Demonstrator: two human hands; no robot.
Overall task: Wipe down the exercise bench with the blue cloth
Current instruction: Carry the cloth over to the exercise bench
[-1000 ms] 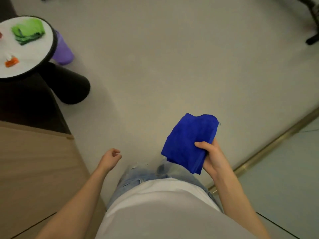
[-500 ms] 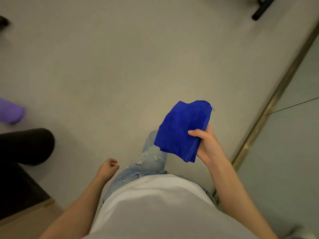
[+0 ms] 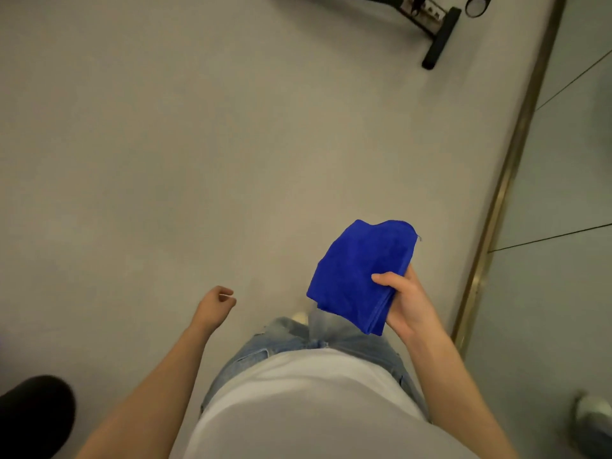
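Gripping blue cloth [image 3: 357, 276], right hand [image 3: 402, 303]; left hand [image 3: 217, 304] loosely curled.

Grey floor [image 3: 165, 160] stretches ahead of my right fingers [image 3: 387, 280] and left fingers [image 3: 228, 294]. Right of the right ones, a brass strip [image 3: 500, 193] edges glossy tiles [image 3: 563, 293]. Behind the left ones sits a black rounded shape [image 3: 33, 415]; between both, nearer me, are my jeans [image 3: 281, 339] and white shirt [image 3: 298, 409].

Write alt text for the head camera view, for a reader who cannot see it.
A person's right hand holds a folded blue cloth at waist height, thumb on top. The left hand hangs loosely curled, empty. Below is grey floor, with a black metal frame at the top edge.
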